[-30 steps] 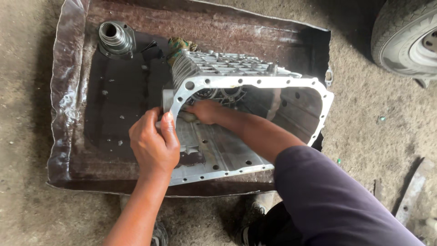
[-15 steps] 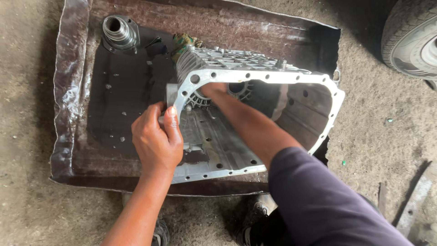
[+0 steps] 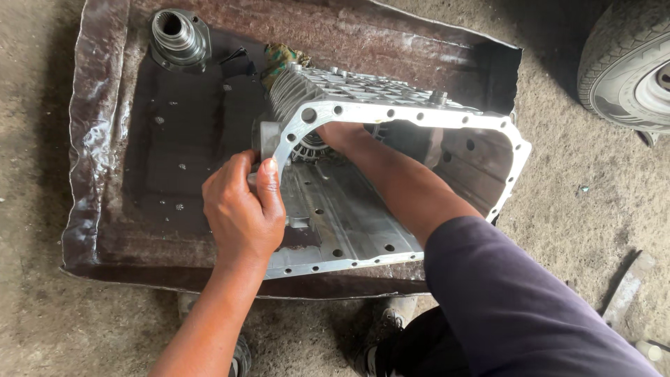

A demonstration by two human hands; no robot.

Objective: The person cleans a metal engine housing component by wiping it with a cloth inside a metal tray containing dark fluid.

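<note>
While casing [image 3: 391,188] sits tilted in rusty tray [image 3: 91,139], left hand [image 3: 241,209] grips its flange corner. Right hand [image 3: 333,132] reaches inside, grip hidden, can't tell. Hub [image 3: 178,35] in tray's far corner, tyre [image 3: 628,63] nearby.

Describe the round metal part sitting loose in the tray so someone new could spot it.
Start at the rusty sheet-metal tray on the ground, which holds the big aluminium housing gripped by the left hand. Look to the tray's far left corner, clear of the housing: the flanged steel hub stands there alone. It is the only round part, with a hollow splined bore facing up.
</note>
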